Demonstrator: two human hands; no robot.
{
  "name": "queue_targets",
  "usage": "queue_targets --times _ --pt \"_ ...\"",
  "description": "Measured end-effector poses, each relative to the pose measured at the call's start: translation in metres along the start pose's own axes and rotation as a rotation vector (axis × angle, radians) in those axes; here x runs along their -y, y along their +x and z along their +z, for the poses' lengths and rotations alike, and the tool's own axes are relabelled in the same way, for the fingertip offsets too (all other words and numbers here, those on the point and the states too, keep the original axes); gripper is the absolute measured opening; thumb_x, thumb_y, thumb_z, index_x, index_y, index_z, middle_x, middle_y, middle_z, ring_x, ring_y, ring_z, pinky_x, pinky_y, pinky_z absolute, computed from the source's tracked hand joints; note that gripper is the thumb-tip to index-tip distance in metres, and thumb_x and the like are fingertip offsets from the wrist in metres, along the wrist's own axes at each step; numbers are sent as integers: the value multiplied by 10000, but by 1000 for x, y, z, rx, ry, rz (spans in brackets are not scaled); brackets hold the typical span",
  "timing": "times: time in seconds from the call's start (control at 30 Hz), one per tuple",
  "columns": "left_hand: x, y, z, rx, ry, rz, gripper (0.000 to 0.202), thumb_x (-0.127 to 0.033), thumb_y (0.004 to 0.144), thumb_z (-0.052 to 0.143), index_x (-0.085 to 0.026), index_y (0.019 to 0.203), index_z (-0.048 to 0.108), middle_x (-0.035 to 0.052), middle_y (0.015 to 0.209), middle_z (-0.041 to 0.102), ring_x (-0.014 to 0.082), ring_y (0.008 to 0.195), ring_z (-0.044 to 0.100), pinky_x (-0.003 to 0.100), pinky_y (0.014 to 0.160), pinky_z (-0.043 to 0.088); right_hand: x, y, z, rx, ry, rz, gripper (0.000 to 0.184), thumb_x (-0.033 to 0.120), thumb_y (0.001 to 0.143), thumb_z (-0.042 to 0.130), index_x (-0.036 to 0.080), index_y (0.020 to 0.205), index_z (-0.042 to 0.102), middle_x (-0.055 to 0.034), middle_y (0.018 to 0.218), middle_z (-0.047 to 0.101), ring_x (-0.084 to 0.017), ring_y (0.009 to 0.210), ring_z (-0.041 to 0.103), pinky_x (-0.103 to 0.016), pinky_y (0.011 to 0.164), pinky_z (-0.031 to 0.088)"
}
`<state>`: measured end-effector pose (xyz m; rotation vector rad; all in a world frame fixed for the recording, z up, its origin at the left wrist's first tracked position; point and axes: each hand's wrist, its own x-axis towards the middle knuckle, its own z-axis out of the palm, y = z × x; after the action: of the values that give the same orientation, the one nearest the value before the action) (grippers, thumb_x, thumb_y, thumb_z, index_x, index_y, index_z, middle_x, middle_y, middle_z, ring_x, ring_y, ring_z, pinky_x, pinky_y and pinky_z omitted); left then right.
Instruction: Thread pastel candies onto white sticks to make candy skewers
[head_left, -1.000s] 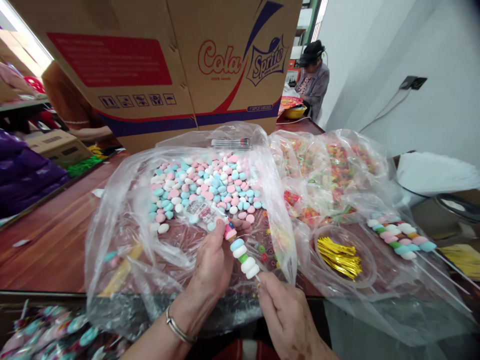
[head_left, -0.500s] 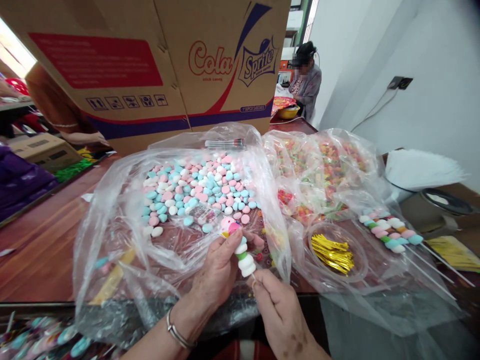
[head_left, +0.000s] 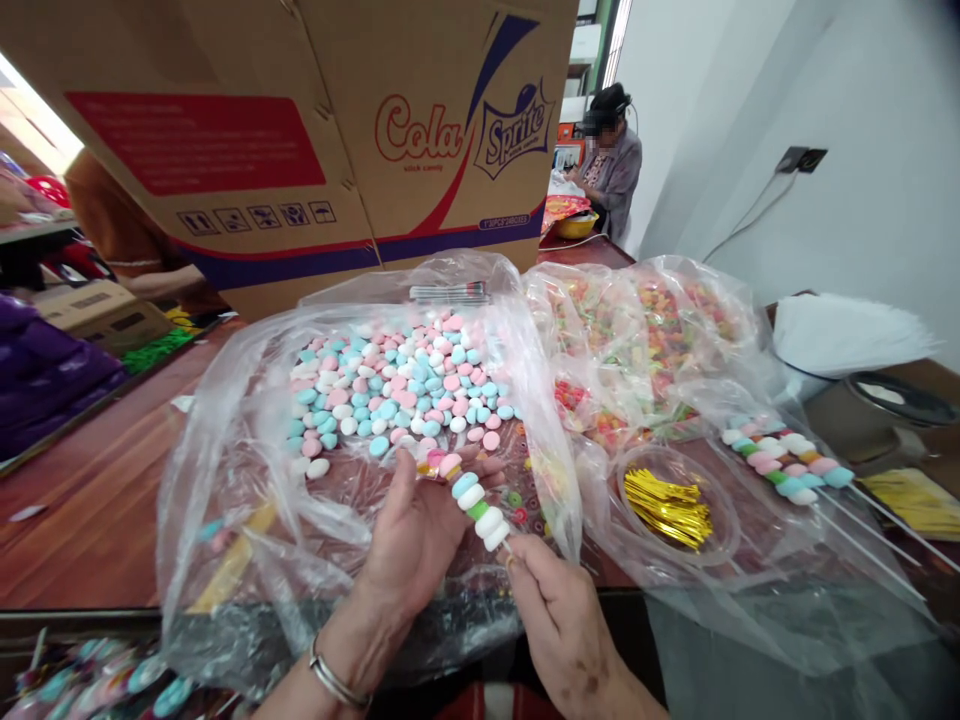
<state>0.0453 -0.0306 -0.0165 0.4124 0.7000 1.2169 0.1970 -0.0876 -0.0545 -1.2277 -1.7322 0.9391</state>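
A big brown box (head_left: pixel 315 150) stands at the back of the wooden table (head_left: pixel 90 500). A clear bag of bright gummies (head_left: pixel 645 330) lies to the right, near a tub of gold ties (head_left: pixel 666 505) and some full candy sticks (head_left: pixel 780 460).

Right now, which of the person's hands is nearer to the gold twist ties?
Right. The right hand, pinching the candy skewer, sits below-left of the gold twist ties; the left hand, at the skewer's top, lies farther left.

Silver bangle (head_left: pixel 334 683) behind left hand (head_left: pixel 416 530)
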Motion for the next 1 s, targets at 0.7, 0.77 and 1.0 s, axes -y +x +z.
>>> queue_targets --times 0.7,0.77,1.0 --pt "25 -35 11 -166 -29 -165 303 -343 873 517 -153 660 616 -7 494 483 145 456 482 301 510 489 19 -5 -17 554 -387 -149 176 283 871 515 186 732 562 3 594 600 -113 483 426 -269 478 224" --pt "27 -40 13 -162 -29 -211 291 -342 858 530 -154 650 605 1 507 486 146 471 489 273 486 463 28 3 -37 641 -134 17 299 305 946 454 189 673 491 41 596 538 -82 524 424 -221 511 280" --pt "17 -33 10 -53 30 -204 298 -310 867 475 -152 651 606 17 516 494 166 491 506 336 533 530 24 23 -58 464 366 269 349 433 939 524 166 717 564 76 531 380 -59 482 317 -198 453 234"
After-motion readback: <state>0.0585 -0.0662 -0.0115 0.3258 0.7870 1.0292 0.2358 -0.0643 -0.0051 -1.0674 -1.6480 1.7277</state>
